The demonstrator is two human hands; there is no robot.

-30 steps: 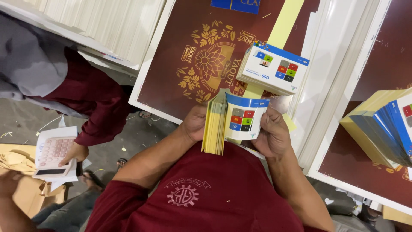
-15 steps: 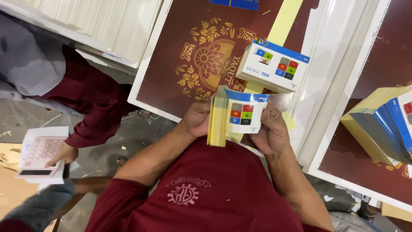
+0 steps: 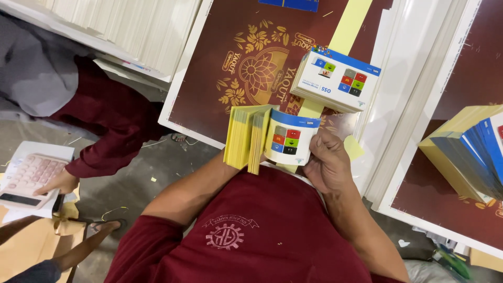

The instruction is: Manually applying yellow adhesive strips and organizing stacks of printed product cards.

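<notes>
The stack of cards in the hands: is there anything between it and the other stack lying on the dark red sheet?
Nothing visible does. The stack of cards, held by the right hand and partly by the hidden left hand, sits just below the other stack on the dark red sheet. Only bare sheet and a yellow strip lie between.

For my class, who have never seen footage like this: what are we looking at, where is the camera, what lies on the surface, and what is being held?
No machine here: a person works with bare hands, filmed by a camera on their head looking down. The right hand grips a thick stack of printed cards, yellow-edged, fanned open; the left hand is hidden behind that stack. Beyond it, a second card stack and a yellow paper strip lie on a large maroon printed sheet. Another fanned pile sits at the right. At the left, another person's hand presses a pink calculator.
</notes>
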